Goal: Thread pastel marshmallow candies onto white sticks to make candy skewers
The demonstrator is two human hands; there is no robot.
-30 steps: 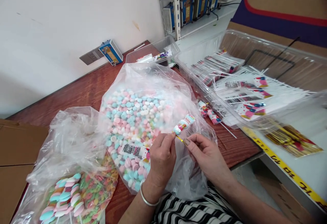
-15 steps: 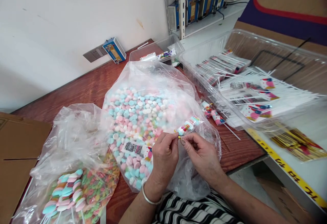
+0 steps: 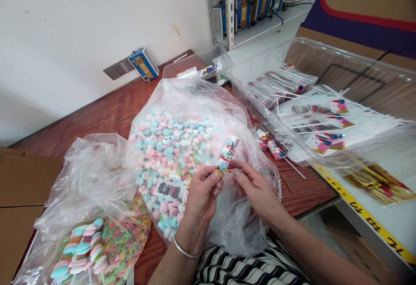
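My left hand (image 3: 203, 194) is closed in a pinch around the gathered neck of a wrapped marshmallow stick (image 3: 228, 152), whose clear printed wrapper points up and away from me. A gold twist tie (image 3: 221, 172) circles that neck. My right hand (image 3: 251, 185) is closed beside it, its fingertips at the tie's loose end. Both hands are over a large clear bag of marshmallows (image 3: 169, 135) in pink, blue and white. A flat printed wrapper (image 3: 170, 191) lies on that bag, left of my left hand.
At lower left, marshmallow skewers (image 3: 82, 246) lie on a bag of gummy rings (image 3: 125, 233). On the right stands a clear tub (image 3: 266, 113) of wrappers and white sticks. Gold ties (image 3: 378, 183) lie near it. Finished wrapped sticks (image 3: 271, 144) rest beside the marshmallow bag.
The wrapped stick has turned from leaning right to pointing more upright, showing its printed back. My left hand has rolled over, and my right hand has moved slightly away from it.
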